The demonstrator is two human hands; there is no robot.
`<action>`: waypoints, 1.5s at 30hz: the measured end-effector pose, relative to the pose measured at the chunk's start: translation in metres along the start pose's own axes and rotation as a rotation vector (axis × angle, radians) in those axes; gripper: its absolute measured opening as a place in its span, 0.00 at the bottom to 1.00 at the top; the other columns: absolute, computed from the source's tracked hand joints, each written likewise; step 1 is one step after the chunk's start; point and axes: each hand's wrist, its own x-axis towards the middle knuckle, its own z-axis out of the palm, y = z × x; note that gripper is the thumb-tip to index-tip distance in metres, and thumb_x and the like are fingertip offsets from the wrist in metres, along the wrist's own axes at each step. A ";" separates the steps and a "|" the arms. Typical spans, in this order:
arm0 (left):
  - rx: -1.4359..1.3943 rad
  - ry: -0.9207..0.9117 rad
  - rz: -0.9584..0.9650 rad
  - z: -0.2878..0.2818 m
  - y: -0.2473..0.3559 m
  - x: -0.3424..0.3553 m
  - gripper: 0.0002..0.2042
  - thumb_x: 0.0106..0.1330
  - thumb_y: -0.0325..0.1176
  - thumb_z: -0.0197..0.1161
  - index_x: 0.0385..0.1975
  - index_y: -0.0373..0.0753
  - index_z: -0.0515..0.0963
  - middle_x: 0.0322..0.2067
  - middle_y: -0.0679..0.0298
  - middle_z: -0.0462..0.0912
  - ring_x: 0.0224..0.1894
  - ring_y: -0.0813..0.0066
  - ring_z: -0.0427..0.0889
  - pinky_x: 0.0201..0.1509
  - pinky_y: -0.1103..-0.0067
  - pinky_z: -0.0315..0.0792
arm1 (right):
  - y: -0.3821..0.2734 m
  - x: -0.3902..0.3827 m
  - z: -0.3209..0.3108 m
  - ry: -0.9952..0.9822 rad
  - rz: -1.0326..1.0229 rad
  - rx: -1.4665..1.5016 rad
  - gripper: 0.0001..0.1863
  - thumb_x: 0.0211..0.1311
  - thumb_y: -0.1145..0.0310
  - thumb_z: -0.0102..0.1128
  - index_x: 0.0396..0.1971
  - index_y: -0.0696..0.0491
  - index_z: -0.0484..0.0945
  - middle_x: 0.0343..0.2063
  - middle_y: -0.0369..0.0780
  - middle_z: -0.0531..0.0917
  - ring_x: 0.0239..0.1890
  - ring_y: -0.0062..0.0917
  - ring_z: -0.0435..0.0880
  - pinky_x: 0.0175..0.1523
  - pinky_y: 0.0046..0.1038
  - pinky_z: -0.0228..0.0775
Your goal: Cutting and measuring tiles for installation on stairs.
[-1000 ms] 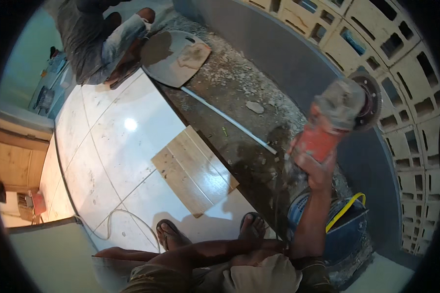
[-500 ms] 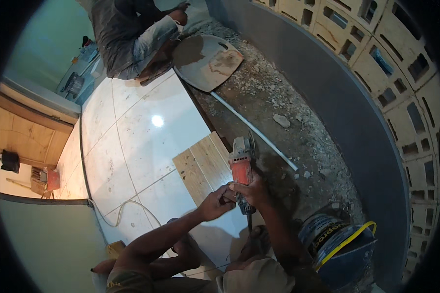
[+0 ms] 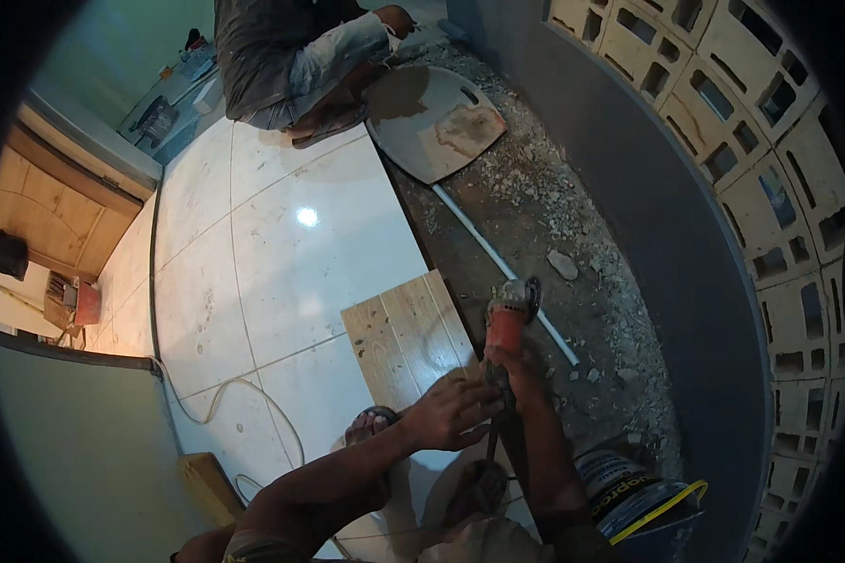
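An orange and grey angle grinder (image 3: 506, 326) with a round disc (image 3: 533, 297) points away from me over the bare ground strip. My right hand (image 3: 518, 373) is closed around the tool's body. My left hand (image 3: 446, 413) has its bent fingers on the tool's dark rear end, partly hidden. Just left of the grinder, a light wood-pattern tile (image 3: 394, 328) lies on white floor tiles (image 3: 282, 253). My sandalled foot (image 3: 366, 424) shows at its lower edge.
A crouching co-worker (image 3: 282, 84) is ahead, beside a round-sided board (image 3: 441, 131). A white pipe (image 3: 474, 235) lies on rubble. A bucket (image 3: 638, 497) stands lower right, near a dark low wall (image 3: 648, 244) under pierced blocks. A cord (image 3: 216, 394) crosses the tiles.
The grinder has come down from high at the right to in front of me, then shifted slightly right and down. My left hand has joined my right at its rear.
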 end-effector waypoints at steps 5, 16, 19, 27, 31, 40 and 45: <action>0.131 -0.015 0.116 -0.008 -0.017 0.012 0.20 0.60 0.32 0.70 0.54 0.44 0.82 0.55 0.58 0.79 0.54 0.61 0.80 0.59 0.65 0.77 | -0.021 0.009 0.007 -0.049 0.063 -0.011 0.16 0.59 0.62 0.69 0.41 0.55 0.79 0.26 0.37 0.84 0.25 0.24 0.84 0.32 0.25 0.77; 0.267 -0.061 0.276 -0.031 -0.040 0.064 0.23 0.58 0.35 0.70 0.56 0.49 0.79 0.61 0.62 0.77 0.64 0.63 0.74 0.64 0.64 0.72 | -0.069 0.032 0.024 -0.270 0.175 0.230 0.18 0.63 0.57 0.65 0.42 0.57 0.79 0.30 0.39 0.85 0.28 0.23 0.85 0.36 0.24 0.80; 0.257 -0.007 0.198 -0.026 -0.051 0.057 0.30 0.54 0.37 0.71 0.60 0.45 0.74 0.65 0.58 0.71 0.65 0.54 0.72 0.68 0.59 0.68 | -0.073 0.043 0.032 -0.365 0.220 0.314 0.16 0.64 0.57 0.64 0.41 0.55 0.79 0.29 0.38 0.84 0.28 0.23 0.85 0.35 0.24 0.79; 0.037 0.095 -0.164 -0.016 -0.050 0.037 0.40 0.57 0.43 0.72 0.69 0.37 0.63 0.68 0.46 0.63 0.70 0.45 0.65 0.72 0.57 0.62 | -0.061 0.050 0.029 -0.358 0.211 0.352 0.12 0.63 0.59 0.65 0.39 0.51 0.80 0.28 0.35 0.84 0.27 0.21 0.84 0.33 0.25 0.77; -0.291 0.216 -0.362 -0.004 -0.049 0.033 0.44 0.55 0.46 0.74 0.70 0.35 0.61 0.68 0.43 0.62 0.70 0.45 0.63 0.72 0.58 0.60 | -0.051 0.047 0.023 -0.369 0.126 0.420 0.13 0.61 0.61 0.68 0.40 0.52 0.81 0.30 0.35 0.84 0.28 0.21 0.85 0.34 0.25 0.77; -1.681 0.528 -1.089 0.034 -0.097 0.030 0.22 0.79 0.49 0.46 0.60 0.37 0.72 0.50 0.60 0.83 0.50 0.68 0.83 0.59 0.74 0.72 | -0.018 0.026 0.020 -0.221 -0.124 -0.034 0.22 0.53 0.58 0.73 0.45 0.54 0.82 0.34 0.35 0.84 0.36 0.19 0.82 0.44 0.25 0.74; -1.861 0.598 -0.919 0.046 -0.076 0.026 0.25 0.81 0.50 0.40 0.62 0.38 0.72 0.54 0.59 0.81 0.54 0.68 0.81 0.63 0.71 0.71 | -0.032 0.007 0.034 -0.239 -0.105 -0.143 0.22 0.50 0.59 0.75 0.44 0.52 0.81 0.36 0.32 0.82 0.38 0.17 0.81 0.47 0.26 0.73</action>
